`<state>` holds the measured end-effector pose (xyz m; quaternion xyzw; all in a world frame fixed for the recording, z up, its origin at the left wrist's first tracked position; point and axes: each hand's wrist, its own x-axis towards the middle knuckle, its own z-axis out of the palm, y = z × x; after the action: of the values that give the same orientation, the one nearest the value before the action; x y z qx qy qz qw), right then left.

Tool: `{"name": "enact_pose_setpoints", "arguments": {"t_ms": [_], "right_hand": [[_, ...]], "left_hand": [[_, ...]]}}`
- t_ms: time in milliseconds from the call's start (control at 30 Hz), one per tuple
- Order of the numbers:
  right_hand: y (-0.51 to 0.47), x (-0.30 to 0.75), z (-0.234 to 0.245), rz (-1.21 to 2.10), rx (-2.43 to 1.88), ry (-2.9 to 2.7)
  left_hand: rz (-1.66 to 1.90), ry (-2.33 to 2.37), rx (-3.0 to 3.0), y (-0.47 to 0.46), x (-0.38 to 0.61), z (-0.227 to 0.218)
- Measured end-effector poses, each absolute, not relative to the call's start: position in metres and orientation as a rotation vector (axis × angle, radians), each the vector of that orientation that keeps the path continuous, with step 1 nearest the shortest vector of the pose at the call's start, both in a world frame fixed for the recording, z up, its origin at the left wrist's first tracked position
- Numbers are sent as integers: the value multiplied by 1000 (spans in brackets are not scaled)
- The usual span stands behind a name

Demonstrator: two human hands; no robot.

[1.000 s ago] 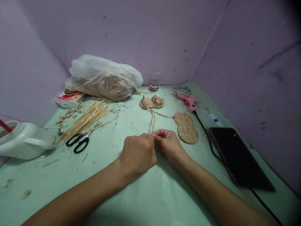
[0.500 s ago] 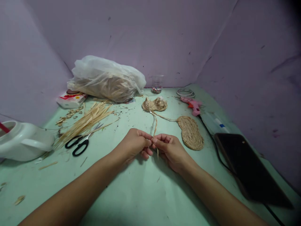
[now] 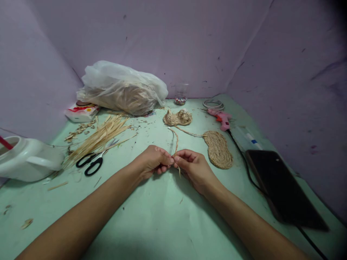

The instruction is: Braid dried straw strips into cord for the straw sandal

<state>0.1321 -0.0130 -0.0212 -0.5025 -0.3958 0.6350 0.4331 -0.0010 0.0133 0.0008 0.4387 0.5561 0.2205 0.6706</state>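
A thin twisted straw cord [image 3: 176, 141] rises from between my fingertips, its far end curving up toward the left. My left hand [image 3: 155, 161] pinches it from one side, fingers curled. From the other side my right hand [image 3: 191, 168] grips the same cord between thumb and forefinger, and a loose strand hangs below. Beyond the hands lies a small coiled straw piece [image 3: 177, 118] with raised lumps. To the right, a flat figure-eight coiled straw piece [image 3: 218, 150] rests on the table, with a cord running from it toward the small piece.
Black-handled scissors [image 3: 93, 165] lie by a bundle of straw strips [image 3: 101, 135] at left, near a white watering can [image 3: 32, 159]. A plastic bag [image 3: 124, 88] and a cup of beads [image 3: 181, 95] stand behind. At right are a pink glue gun [image 3: 221, 118] and a phone [image 3: 282, 187].
Both hands have shifted slightly left, still pinching the cord. The cord's far end has swung left, away from the small coiled piece. The view has tilted a little.
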Motion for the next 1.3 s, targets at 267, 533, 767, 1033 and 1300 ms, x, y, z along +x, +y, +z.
{"name": "enact_pose_setpoints", "arguments": {"t_ms": [267, 533, 767, 1033, 1300], "right_hand": [[-10, 137, -24, 1481, -1292, -1152], [-9, 150, -14, 1144, -1629, -1542], [-28, 133, -14, 764, -1445, -1882], [-36, 127, -21, 509, -1363, -2268], [-4, 155, -1, 1321, -1580, -1162]], "left_hand": [[615, 1177, 1015, 8, 4, -3], [713, 1360, 1045, 9, 9, -7], [833, 1463, 869, 6, 13, -8], [846, 1362, 800, 2, 14, -9], [666, 1323, 941, -5, 17, 0]]}}
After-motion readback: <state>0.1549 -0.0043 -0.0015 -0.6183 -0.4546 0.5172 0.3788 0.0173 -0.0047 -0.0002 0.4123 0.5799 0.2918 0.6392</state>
